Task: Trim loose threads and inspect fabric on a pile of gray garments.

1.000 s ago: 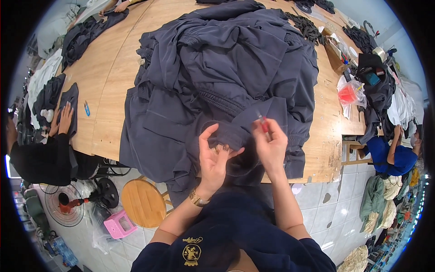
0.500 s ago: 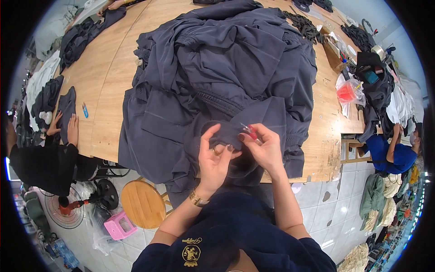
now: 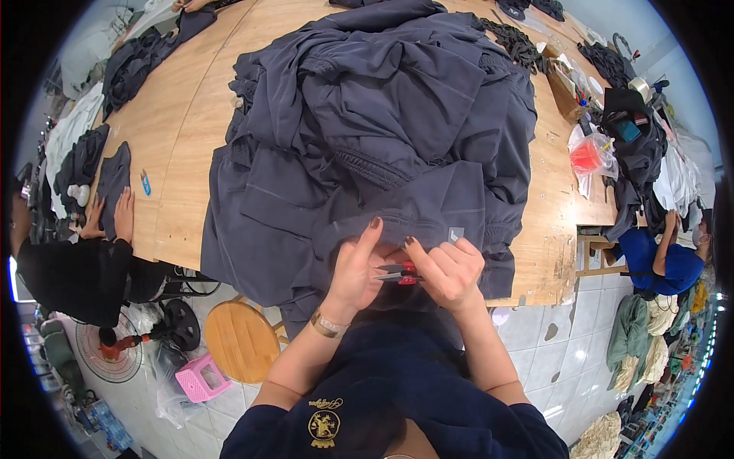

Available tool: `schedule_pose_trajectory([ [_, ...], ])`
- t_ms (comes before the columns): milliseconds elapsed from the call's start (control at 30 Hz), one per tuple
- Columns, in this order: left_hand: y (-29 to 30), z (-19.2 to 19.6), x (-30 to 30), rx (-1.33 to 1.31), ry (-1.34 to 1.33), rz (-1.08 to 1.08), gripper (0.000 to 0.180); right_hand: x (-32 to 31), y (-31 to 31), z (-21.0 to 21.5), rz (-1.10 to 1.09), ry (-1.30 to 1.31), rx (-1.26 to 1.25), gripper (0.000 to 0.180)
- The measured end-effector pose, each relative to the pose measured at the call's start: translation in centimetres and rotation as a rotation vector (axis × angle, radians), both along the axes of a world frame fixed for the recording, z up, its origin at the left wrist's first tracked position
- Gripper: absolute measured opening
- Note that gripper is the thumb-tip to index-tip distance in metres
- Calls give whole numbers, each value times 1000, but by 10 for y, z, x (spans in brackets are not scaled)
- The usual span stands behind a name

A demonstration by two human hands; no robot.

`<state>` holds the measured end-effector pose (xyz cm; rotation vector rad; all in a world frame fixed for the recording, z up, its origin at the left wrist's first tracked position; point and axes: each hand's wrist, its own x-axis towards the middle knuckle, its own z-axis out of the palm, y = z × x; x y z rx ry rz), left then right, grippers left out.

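Note:
Red-handled thread snips [image 3: 407, 273] sit tucked in my right hand [image 3: 451, 275], their blades pointing left toward my other palm. The thumb and fingers of that hand also press on the edge of a dark grey garment [image 3: 386, 228]. On the same edge my left hand [image 3: 353, 271] is closed, thumb up, so the band lies stretched between both hands. A small pale tag [image 3: 456, 233] shows by my right knuckles. Under and beyond my hands a big heap of dark grey garments [image 3: 382, 99], with gathered elastic parts, covers the middle of the table.
The wooden table [image 3: 180, 153] carries blue snips [image 3: 145, 182] at left, beside a co-worker's hands [image 3: 122, 214]. At right lie a bag with a red drink [image 3: 587, 157] and a cardboard box [image 3: 564, 92]. A round stool [image 3: 241, 341] and a fan [image 3: 111, 348] stand lower left.
Both hands have shifted on the garment and its band is now spread out between them. The snips have turned from pointing up and away to pointing left, lower in my right hand.

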<state>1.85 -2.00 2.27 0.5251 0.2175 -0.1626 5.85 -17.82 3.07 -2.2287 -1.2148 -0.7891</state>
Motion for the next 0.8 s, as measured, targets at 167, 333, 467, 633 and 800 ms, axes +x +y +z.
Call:
schedule_pose_trajectory([
  [167, 1, -10, 1, 190, 11, 97, 26, -2, 5, -5, -48, 529, 272, 27],
  [333, -3, -12, -3, 169, 6, 97, 26, -2, 16, -6, -178, 783, 425, 18],
  [467, -5, -16, -7, 152, -72, 71, 25, -2, 26, -9, -149, 820, 337, 16],
  [633, -4, -16, -3, 16, -29, 125, 26, 1, 28, -23, -22, 1161, 859, 11],
  [800, -8, -9, -2, 32, -6, 138, 26, -6, 23, -12, -9, 1288, 974, 12],
])
